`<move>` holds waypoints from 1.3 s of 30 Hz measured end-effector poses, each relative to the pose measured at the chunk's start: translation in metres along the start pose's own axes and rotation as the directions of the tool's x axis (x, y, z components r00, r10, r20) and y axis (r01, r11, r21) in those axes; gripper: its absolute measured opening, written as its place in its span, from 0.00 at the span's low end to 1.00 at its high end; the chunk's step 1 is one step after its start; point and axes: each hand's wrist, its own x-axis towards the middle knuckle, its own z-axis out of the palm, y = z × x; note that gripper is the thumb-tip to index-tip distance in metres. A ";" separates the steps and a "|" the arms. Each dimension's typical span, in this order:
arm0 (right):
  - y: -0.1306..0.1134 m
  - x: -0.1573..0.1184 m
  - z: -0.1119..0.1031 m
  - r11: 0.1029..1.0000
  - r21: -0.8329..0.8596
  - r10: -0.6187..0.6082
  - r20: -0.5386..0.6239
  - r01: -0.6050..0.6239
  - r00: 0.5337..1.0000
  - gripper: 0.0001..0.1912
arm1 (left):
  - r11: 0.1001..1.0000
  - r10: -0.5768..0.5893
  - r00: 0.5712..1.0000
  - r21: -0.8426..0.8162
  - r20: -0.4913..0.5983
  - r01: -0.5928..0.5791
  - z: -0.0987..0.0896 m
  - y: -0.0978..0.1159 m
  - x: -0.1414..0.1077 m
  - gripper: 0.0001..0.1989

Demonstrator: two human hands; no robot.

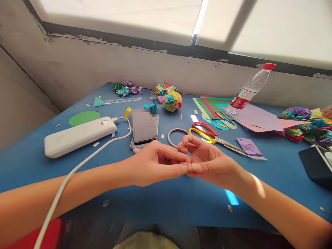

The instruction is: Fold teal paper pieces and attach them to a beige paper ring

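My left hand (155,162) and my right hand (212,160) meet at their fingertips above the front of the blue table (166,204). Thumb and fingers are pinched together on both sides, and whatever lies between them is hidden or too small to name. Just beyond my right hand lie scissors (216,140) with one red and one yellow handle loop. A grey ring-shaped band (172,133) sits behind the fingertips, partly covered by them. Behind my left hand is a phone (145,128), its screen partly blurred out.
A white power bank (80,136) trails a white cable (70,173) across my left forearm. Farther back stand folded-paper balls (172,101) and a red-capped bottle (250,90) beside coloured paper sheets (259,116). A purple packet (249,147) lies by the scissors' tip.
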 end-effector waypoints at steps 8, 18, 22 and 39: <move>-0.001 0.000 0.003 0.992 0.125 0.003 0.008 -0.004 1.000 0.19 | 0.999 -0.029 1.000 -0.016 0.008 0.029 0.000 0.005 0.000 0.12; 0.001 0.000 0.000 0.979 0.202 0.005 0.062 -0.017 0.998 0.18 | 0.996 -0.014 1.000 -0.090 0.023 0.016 -0.001 0.009 0.000 0.07; -0.003 0.001 -0.001 0.994 0.105 -0.002 0.046 -0.003 0.999 0.18 | 0.998 -0.021 1.000 -0.055 -0.012 0.020 -0.001 0.004 0.001 0.09; -0.030 0.004 -0.060 0.086 -0.996 -0.169 0.019 0.034 0.985 0.15 | 0.190 0.531 0.843 0.957 0.089 -0.220 0.000 -0.038 0.009 0.12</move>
